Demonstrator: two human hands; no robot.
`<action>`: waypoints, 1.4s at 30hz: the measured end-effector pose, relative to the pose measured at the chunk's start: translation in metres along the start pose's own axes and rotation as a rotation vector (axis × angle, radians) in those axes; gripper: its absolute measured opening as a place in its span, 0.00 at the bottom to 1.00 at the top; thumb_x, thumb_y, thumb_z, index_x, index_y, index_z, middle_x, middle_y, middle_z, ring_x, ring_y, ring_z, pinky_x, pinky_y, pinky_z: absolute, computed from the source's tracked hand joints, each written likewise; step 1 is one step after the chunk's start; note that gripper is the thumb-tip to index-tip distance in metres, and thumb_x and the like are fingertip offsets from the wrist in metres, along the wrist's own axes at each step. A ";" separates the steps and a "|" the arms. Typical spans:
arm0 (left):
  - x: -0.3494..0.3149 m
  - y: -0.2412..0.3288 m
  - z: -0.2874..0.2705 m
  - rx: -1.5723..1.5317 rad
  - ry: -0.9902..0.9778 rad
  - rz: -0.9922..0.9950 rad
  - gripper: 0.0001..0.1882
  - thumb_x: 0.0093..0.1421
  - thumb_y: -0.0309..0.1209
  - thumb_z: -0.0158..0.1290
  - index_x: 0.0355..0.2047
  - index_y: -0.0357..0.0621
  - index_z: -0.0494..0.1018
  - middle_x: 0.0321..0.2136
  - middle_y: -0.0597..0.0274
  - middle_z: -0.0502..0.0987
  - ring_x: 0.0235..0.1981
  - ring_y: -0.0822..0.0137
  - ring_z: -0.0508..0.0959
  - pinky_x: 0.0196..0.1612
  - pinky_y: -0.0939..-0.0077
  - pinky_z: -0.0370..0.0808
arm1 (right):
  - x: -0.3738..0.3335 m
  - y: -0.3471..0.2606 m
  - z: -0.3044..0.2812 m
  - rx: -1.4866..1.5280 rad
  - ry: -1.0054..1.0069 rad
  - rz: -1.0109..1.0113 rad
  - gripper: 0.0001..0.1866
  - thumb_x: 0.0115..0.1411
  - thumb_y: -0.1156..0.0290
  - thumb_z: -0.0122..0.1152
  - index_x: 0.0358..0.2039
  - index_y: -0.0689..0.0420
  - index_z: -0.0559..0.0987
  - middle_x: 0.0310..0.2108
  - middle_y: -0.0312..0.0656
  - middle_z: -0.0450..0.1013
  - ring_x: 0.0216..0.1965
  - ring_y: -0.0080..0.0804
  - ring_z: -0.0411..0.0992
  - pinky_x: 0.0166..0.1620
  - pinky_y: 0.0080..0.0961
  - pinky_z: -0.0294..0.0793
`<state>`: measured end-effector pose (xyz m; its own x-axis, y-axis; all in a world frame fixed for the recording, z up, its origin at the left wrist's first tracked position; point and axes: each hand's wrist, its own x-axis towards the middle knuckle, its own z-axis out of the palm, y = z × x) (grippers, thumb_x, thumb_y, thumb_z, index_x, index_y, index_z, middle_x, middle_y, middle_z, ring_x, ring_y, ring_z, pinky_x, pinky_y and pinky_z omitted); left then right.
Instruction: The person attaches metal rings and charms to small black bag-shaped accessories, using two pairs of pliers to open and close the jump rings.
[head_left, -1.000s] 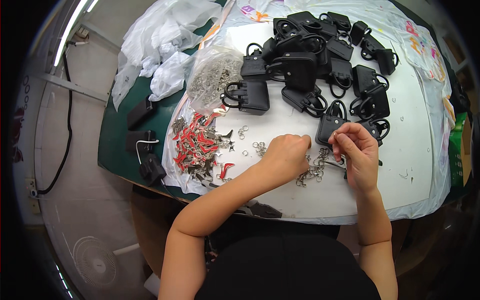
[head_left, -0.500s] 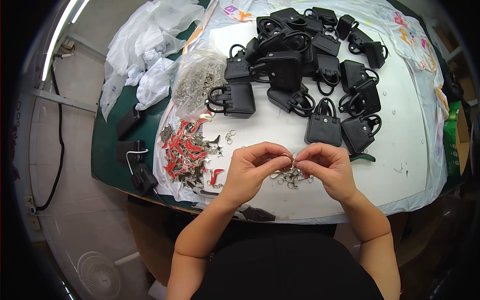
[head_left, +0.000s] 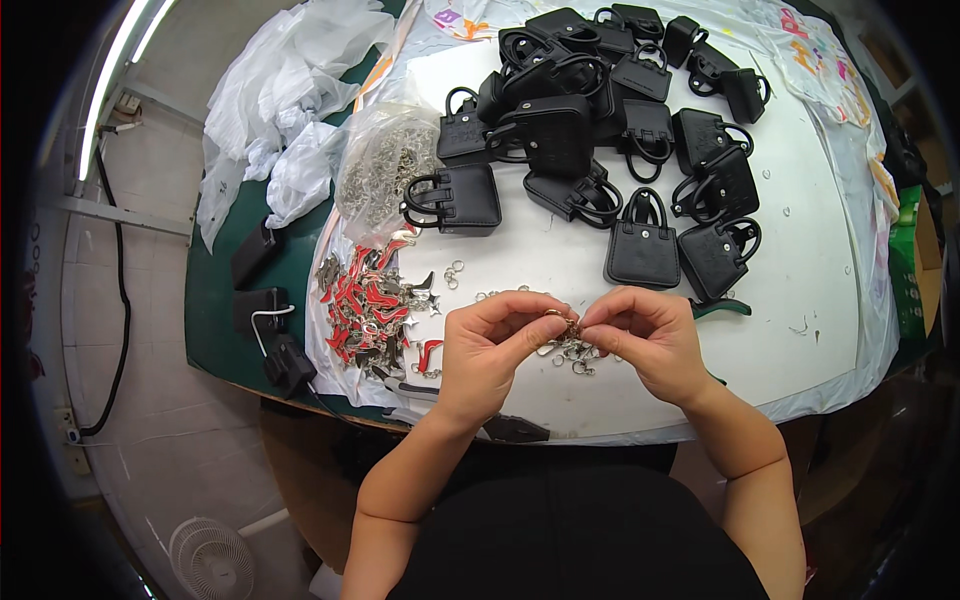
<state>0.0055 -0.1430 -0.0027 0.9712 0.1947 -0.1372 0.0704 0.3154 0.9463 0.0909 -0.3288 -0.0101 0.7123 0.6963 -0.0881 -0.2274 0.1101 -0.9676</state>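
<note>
Close to the table's front edge, my left hand (head_left: 498, 348) pinches a small metal ring (head_left: 572, 319) between thumb and forefinger. Fingertips of my right hand (head_left: 646, 336) press together against the same small metal piece from the other side; its details are partly hidden by the fingers. Just below the fingertips, several silver clasps and rings (head_left: 578, 360) lie on the white board (head_left: 800, 330). Left of my left hand is a heap of red boot-shaped and silver charms (head_left: 368, 305), with one red boot charm (head_left: 429, 355) lying apart.
Many small black handbags (head_left: 640, 252) are piled at the far side. A clear plastic bag of metal chains (head_left: 385, 180) stands at far left, near crumpled white plastic (head_left: 285, 110). Green-handled pliers (head_left: 722, 307) lie partly behind my right hand; a grey-handled tool (head_left: 515, 429) rests at the front edge.
Both hands stay together at the small metal piece, with only slight finger movement. The whole view has shifted a little.
</note>
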 end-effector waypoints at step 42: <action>0.036 0.020 -0.074 0.898 0.490 0.269 0.10 0.56 0.31 0.66 0.34 0.38 0.80 0.28 0.65 0.78 0.28 0.78 0.73 0.31 0.81 0.69 | 0.002 0.012 -0.001 0.068 0.145 -0.261 0.04 0.64 0.84 0.57 0.38 0.63 0.73 0.39 0.42 0.73 0.38 0.25 0.75 0.44 0.22 0.75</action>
<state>0.0249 -0.0605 -0.0102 0.7957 0.5731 0.1960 0.2032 -0.5574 0.8050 0.0900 -0.3266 -0.0219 0.8389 0.5300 0.1241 -0.0644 0.3230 -0.9442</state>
